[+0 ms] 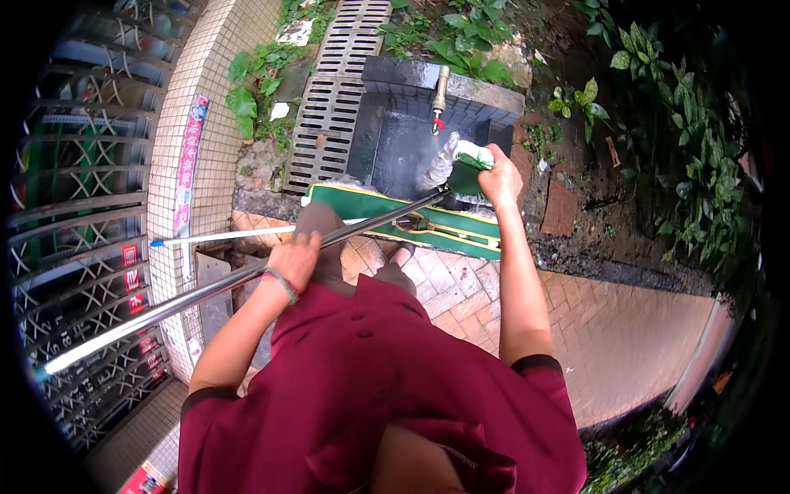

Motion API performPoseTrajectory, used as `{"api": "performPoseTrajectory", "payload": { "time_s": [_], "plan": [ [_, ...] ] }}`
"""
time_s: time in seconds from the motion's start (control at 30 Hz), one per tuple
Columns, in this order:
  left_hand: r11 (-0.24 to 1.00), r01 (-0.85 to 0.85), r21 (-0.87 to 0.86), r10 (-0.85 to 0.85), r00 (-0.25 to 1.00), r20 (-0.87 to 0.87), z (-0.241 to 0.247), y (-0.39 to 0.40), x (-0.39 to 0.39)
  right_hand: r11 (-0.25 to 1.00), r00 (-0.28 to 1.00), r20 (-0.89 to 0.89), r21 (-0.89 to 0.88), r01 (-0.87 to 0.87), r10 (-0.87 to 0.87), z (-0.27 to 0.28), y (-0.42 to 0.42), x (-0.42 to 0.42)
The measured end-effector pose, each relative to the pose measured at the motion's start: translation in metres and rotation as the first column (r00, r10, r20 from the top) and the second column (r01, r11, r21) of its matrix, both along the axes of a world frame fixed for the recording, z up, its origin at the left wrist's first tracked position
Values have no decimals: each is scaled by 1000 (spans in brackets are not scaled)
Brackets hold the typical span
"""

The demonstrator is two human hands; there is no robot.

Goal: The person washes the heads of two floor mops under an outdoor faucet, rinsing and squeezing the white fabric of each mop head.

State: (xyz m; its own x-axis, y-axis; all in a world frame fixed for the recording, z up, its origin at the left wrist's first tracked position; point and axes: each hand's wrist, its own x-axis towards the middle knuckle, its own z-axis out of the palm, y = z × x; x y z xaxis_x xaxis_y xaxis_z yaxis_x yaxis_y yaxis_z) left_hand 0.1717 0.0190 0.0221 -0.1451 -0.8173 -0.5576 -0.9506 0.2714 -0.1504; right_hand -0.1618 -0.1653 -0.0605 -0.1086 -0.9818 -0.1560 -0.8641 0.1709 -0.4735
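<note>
My left hand [292, 267] is closed around a shiny metal mop pole [203, 294] that slants from the lower left up to the basin. At the pole's upper end is a mop head [466, 176] with green backing and wet white strands. My right hand [501, 179] grips the white and green end of this head above the basin. Some strands hang twisted towards the basin. A wide green flat mop head [364, 205] with yellow edging lies across the basin's front side, beneath the pole. A thin white pole [228, 236] with a blue tip lies to the left.
A dark tiled basin [395, 139] holds wet grey surfaces under a tap [440, 102] with a red handle. A slotted drain grate [330, 99] runs along its left. A tiled ledge [210, 68] and metal lattice gate [92, 204] stand left. Brick paving [457, 284] is underfoot; plants grow right.
</note>
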Motion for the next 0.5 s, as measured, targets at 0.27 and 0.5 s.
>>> {"api": "performPoseTrajectory", "payload": {
  "time_s": [0.27, 0.5],
  "plan": [
    [968, 148, -201, -150, 989, 4, 15, -21, -55, 992, 991, -43, -2, 130, -130, 5, -13, -2],
    [976, 155, -151, -166, 984, -70, -6, -25, -10, 973, 973, 1, 5, 230, -230, 10, -2, -5]
  ]
}}
